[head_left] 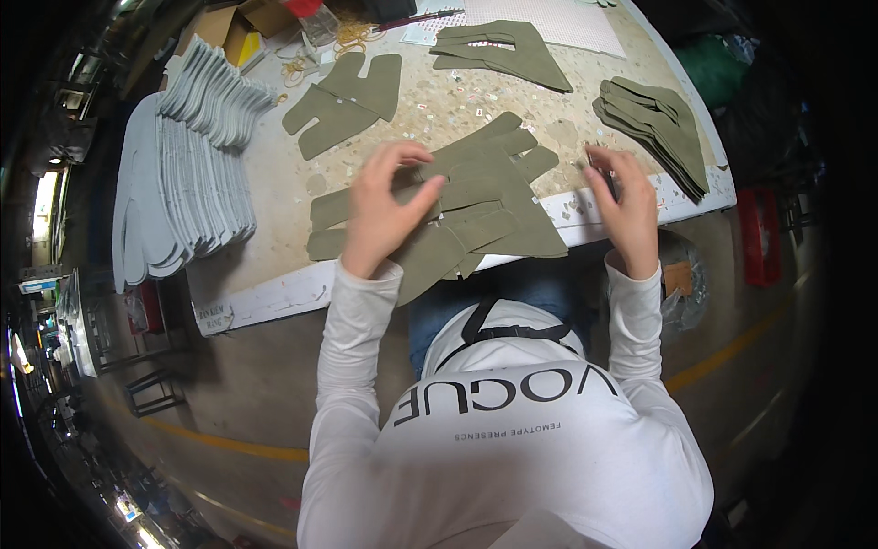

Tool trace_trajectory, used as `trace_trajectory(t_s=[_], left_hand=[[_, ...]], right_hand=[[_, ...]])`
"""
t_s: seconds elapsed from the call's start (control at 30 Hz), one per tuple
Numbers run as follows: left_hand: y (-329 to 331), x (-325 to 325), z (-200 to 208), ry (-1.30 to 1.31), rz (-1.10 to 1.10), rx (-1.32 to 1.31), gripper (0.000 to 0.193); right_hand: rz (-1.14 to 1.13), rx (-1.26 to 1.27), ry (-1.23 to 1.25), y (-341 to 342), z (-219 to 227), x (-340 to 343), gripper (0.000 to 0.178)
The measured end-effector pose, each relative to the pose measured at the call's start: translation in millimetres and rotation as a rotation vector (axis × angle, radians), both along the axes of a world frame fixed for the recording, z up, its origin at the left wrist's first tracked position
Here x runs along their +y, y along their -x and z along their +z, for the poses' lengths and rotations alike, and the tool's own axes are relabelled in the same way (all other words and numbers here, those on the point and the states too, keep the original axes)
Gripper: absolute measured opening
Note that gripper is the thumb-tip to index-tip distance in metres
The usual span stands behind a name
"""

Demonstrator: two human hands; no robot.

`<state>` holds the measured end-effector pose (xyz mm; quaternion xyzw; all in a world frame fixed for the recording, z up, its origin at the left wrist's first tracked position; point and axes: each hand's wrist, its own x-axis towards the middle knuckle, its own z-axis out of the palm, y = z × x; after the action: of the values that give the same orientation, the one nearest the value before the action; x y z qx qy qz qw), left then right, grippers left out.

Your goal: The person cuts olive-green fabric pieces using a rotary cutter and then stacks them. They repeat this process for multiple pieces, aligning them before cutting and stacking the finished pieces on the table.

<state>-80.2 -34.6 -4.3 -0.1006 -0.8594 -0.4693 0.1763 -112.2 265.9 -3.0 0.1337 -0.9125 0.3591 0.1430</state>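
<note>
Several olive-green flat cut pieces [485,206], shaped like shoe uppers, lie overlapped in front of me at the table's near edge. Over their left part is my left hand [389,206], its thumb and fingers curved and apart with nothing between them. My right hand [626,197] hovers beside the right side of this pile, fingers bent together around a thin dark thing. Its kind is too small to make out. Just beyond that hand rests a fanned stack of matching green pieces [654,133]. Two more green groups lie farther off, a crossed pair [347,105] and a small stack [503,55].
Tall rows of pale grey cut pieces [201,174] stand at the table's left. Small paper labels [480,112] are scattered over the worn tabletop [274,220]. Rubber bands [357,37] and a cardboard box [233,37] sit at the back. A red crate [759,238] is off to the right.
</note>
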Motion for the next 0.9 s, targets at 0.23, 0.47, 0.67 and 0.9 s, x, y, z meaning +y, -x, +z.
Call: trace_trajectory(t_s=[0.23,0.47,0.67,0.9], left_hand=[[-75.2,-28.9,28.1,0.079,0.453,-0.311,0.026],[-102.4,9.8,0.7,0.252,0.514,-0.311,0.059],[-101.2,7.0,-1.9,-0.170,0.417,-0.427,0.048],[-110.1,2.8,0.5,-0.283,0.338,-0.356,0.033]], right_hand=[[0.280,-0.505,0.555,-23.0,-11.8,-25.1,0.044],[0.234,-0.536,0.600,-23.8,-15.5,-38.1,0.048],[0.386,-0.508,0.395,-22.8,-6.9,-39.4,0.045],[0.365,-0.219,0.293,2.4,57.9,1.7,0.036]])
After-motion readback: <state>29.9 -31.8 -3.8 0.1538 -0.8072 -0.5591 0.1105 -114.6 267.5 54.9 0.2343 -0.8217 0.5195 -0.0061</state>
